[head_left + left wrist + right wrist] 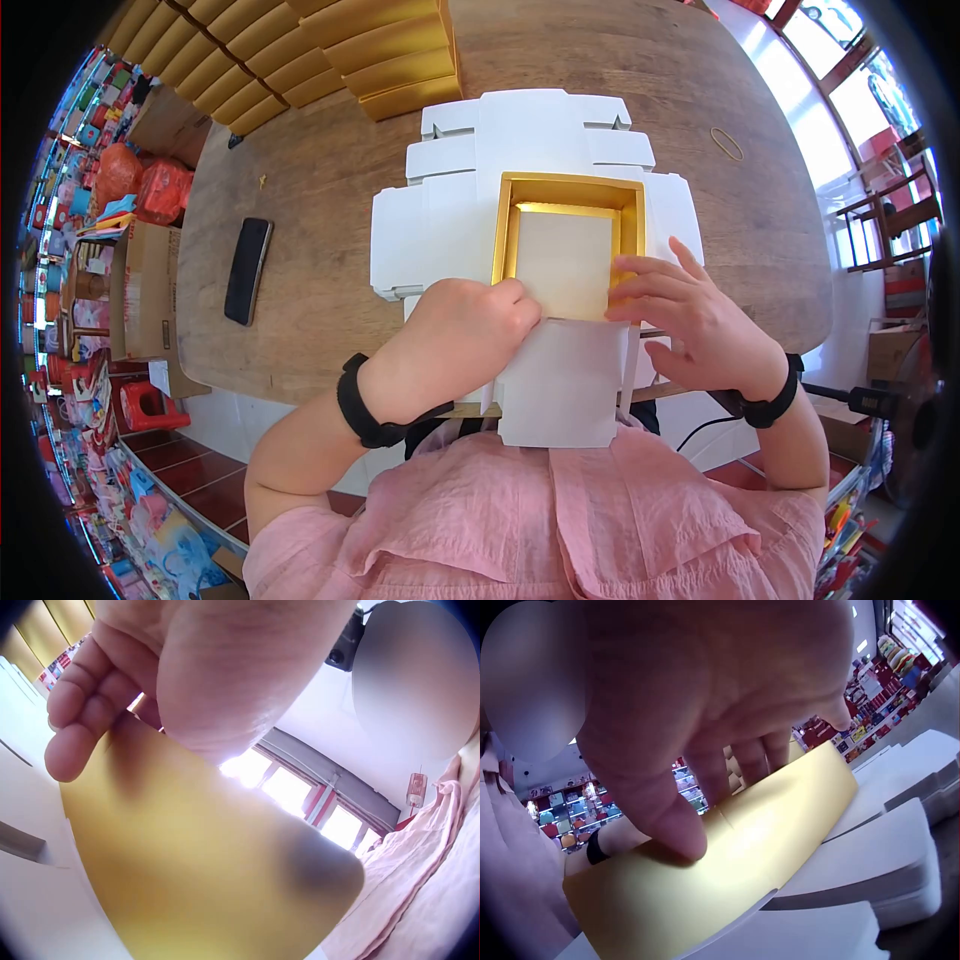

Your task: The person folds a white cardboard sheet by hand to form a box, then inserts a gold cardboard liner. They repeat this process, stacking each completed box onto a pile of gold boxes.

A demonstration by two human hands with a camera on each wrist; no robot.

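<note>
In the head view a gold paper box (573, 190) with a white bottom inside sits on a stack of flat white cardboard blanks (425, 235). Three of its walls stand up; at the near side a white flap (560, 390) extends toward the person's body. My left hand (455, 340) holds the box's near left corner with curled fingers. The left wrist view has its fingers at the top edge of the gold wall (202, 855). My right hand (705, 320) grips the right wall, fingers inside it. In the right wrist view the thumb (679, 829) presses the outer gold face (742, 847).
Rows of gold boxes (390, 60) are stacked at the back left of the wooden table (320, 190). A black phone (248, 270) lies on the left, and a rubber band (727, 144) on the right. A cardboard carton (148, 290) stands beyond the table's left edge.
</note>
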